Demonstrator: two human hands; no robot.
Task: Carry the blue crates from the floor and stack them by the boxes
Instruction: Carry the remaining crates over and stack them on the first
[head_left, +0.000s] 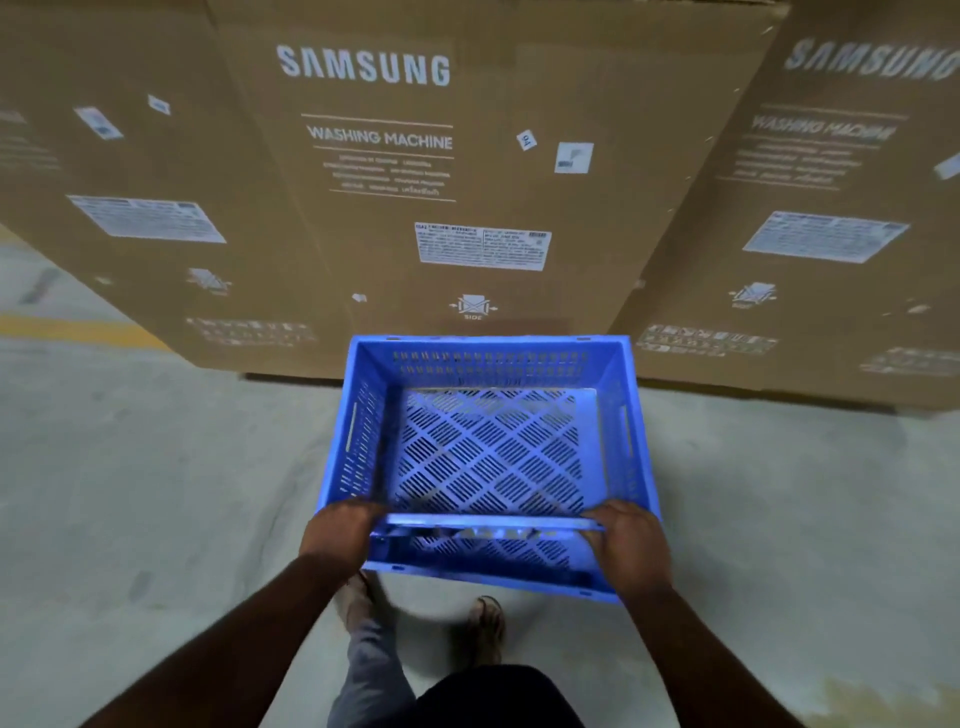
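Observation:
A blue slotted plastic crate (488, 452) hangs in the air in front of me, empty, its open top facing up. My left hand (340, 535) grips the near rim at its left corner. At the right corner of that same near rim is my right hand (631, 545), also closed on it. The crate's far wall is close to the base of the middle cardboard box (415, 182), a tall brown washing-machine carton.
Three tall brown cartons form a wall ahead: one at the left (119, 208), the middle one, one at the right (831, 208). Grey concrete floor (156, 493) lies around me, with a yellow line (67, 327) at the far left. My feet (485, 623) are below the crate.

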